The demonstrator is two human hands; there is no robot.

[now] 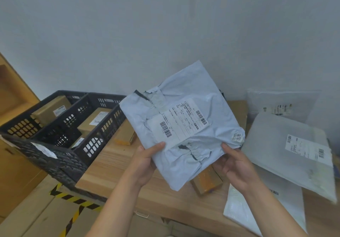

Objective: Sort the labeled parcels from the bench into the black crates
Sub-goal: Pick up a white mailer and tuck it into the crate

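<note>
Grey bag [193, 87] is gripped by left hand [147, 161] and right hand [237, 165], label [184, 124] probably being read. Next, it'd be swung to the crates [64, 126] at 9 o'clock.

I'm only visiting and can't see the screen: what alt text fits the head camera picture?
A left hand and a right hand hold a crumpled pale grey mailer with a barcode label above a wooden bench. Black crates holding cardboard boxes stand at the left; more grey mailers lie on the bench at the right.
</note>
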